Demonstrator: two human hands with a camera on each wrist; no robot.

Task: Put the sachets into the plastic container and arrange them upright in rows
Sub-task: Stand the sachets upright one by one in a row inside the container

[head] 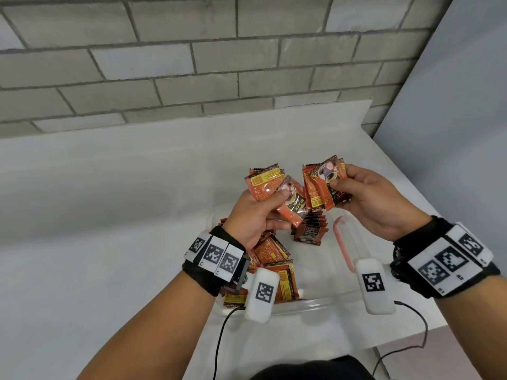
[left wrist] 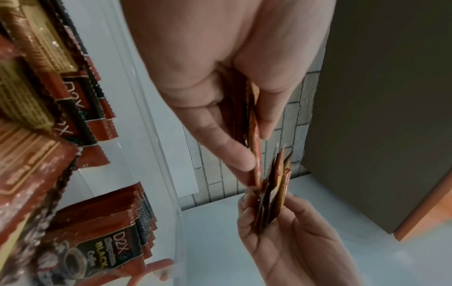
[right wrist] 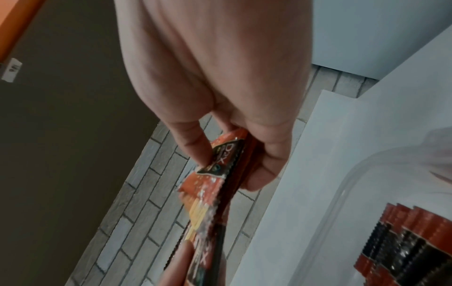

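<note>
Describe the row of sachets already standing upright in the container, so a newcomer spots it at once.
Start at the clear plastic container on the white table, under both hands. Near its far end, below the right hand, stands the upright row of sachets, packed face to face with a dark front showing. The loose sachets at the container's left lie flat in a heap.

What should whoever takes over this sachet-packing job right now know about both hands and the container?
Left hand: grips a fan of orange foil coffee sachets, raised above the container.
Right hand: pinches a second small bunch of sachets, likewise raised.
Clear plastic container sits on the white table.
Done: one short upright row of sachets stands at the far end.
Left: loose sachets lie jumbled on the container's left side; stand those and both handfuls in rows.
</note>
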